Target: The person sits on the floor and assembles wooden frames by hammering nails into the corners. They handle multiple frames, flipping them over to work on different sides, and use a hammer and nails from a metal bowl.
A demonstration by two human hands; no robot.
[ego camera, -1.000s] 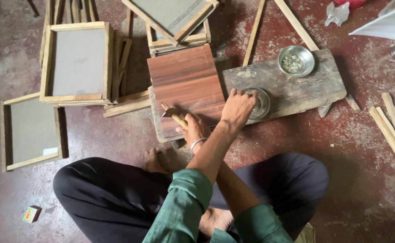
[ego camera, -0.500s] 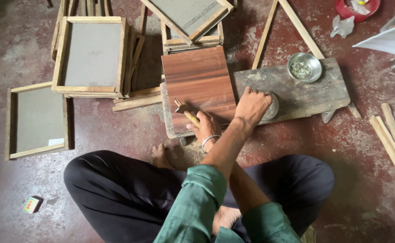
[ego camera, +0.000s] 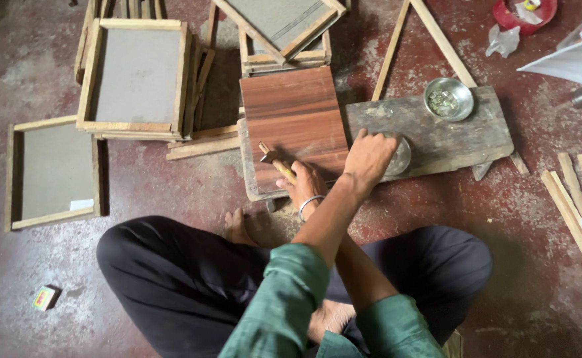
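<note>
Reddish-brown rectangular wooden board (ego camera: 295,119) lay on the floor against a grey weathered plank (ego camera: 437,132). The right hand (ego camera: 307,184), arms crossed, gripped a small yellow-handled hammer (ego camera: 276,162) over the board's near edge. The left hand (ego camera: 369,156) reached into a shallow metal dish (ego camera: 400,158), fingers curled; its contents were hidden.

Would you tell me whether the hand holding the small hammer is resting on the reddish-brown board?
Touching. The head view shows the right hand, gripping the small hammer, lying on the lower edge of the reddish-brown board with no gap visible between them.
</note>
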